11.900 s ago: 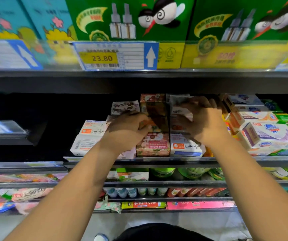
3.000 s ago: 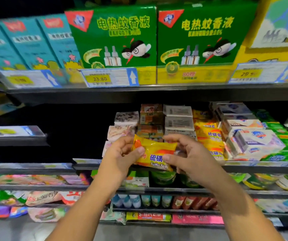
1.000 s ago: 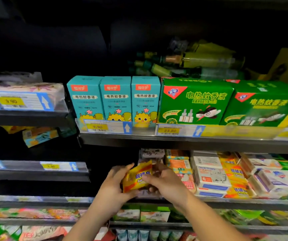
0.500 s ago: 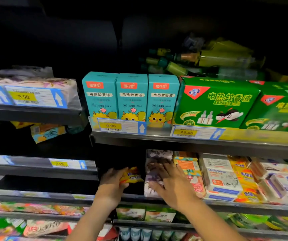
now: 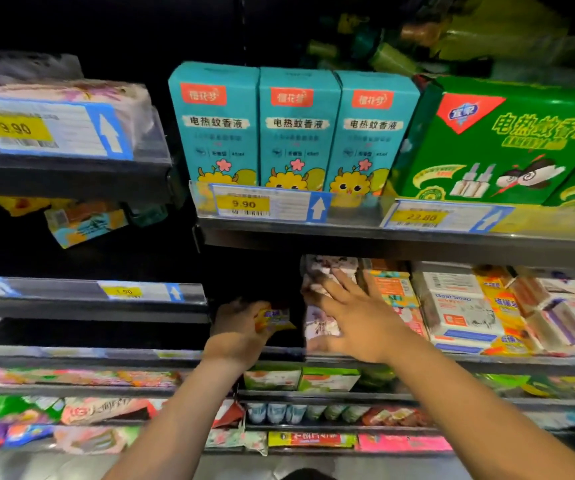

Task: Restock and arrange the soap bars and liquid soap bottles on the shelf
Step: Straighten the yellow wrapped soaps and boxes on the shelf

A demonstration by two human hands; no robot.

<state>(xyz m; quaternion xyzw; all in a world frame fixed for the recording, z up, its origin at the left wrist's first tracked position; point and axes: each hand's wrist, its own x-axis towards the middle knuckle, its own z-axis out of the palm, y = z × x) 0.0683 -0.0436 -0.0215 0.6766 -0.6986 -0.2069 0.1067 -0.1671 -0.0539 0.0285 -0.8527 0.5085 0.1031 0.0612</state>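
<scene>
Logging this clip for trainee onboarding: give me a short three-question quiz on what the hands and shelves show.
1. True or false: the left hand holds a yellow soap bar.
2. The right hand is: A clenched; B spread against the soap stack; C out of view.
3. Fill in: the price tag under the teal boxes reads ___.
Key: 1 true; 2 B; 3 9.90.

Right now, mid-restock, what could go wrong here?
The pale soap stack under the right hand looks uneven; releasing it may tip packs into the dark gap. The left hand grips the yellow soap by one end only, so it could slip. Matching yellow soaps sit farther right, so it may land in the wrong row.
</scene>
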